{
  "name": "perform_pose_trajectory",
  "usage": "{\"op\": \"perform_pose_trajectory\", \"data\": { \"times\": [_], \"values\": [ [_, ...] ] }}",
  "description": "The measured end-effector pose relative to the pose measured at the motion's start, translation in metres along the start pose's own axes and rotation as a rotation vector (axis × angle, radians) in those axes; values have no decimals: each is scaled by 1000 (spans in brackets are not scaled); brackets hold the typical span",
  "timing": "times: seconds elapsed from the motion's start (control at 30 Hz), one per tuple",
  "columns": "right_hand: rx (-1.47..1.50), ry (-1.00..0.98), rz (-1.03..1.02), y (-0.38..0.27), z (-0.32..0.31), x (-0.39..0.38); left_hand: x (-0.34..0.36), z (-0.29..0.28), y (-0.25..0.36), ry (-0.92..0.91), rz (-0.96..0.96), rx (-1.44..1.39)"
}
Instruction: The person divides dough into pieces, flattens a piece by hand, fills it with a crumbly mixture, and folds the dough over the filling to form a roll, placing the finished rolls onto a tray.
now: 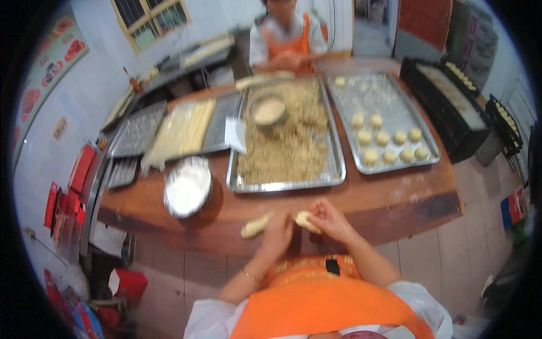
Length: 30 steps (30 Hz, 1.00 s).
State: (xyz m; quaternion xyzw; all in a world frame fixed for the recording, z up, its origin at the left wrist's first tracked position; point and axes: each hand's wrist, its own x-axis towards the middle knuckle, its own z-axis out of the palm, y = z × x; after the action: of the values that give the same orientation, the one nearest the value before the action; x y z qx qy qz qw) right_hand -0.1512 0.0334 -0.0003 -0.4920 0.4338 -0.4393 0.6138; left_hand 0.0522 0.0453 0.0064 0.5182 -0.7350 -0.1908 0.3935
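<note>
At the near edge of the wooden table, my right hand [332, 222] pinches a small pale piece of dough [307, 222] between thumb and fingers. My left hand [277, 231] is against the left side of that piece, its fingers curled together and partly hidden from above. Just left of it, a short roll of the same dough [255, 227] lies on the wood. Beyond my hands, a large metal tray [287, 187] holds a brown crumbly filling, with a round bowl [269, 110] set in it.
A bowl of white flour [188, 186] stands left on the table [389, 200]. A tray [394, 166] at right carries several round dough pieces. Long dough strips [197, 127] lie on a left tray. Across the table a person in an orange apron [291, 48] stands. Black racks [446, 107] are far right.
</note>
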Motion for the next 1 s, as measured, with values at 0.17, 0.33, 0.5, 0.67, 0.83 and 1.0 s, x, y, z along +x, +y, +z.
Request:
{"op": "perform_pose_trajectory", "data": {
  "times": [0.17, 0.33, 0.5, 0.67, 0.83, 1.0],
  "values": [
    [-1165, 112, -504, -7, 6, 13, 6, -30, 27, 84, -79, -60],
    [-794, 330, -417, -20, -5, -4, -10, 3, 27, 57, 54, -83],
    [-736, 338, -390, -22, -25, -10, -16, 20, 7, -78, 351, 293],
    [-537, 419, -322, -28, -32, -20, 14, 5, 16, -245, 124, 123],
    [-520, 407, -379, -37, -39, -21, 56, 76, 2, 7, 251, 253],
    [-566, 441, -403, -31, -58, -18, 60, 79, 14, -332, 322, 345]
  ]
}}
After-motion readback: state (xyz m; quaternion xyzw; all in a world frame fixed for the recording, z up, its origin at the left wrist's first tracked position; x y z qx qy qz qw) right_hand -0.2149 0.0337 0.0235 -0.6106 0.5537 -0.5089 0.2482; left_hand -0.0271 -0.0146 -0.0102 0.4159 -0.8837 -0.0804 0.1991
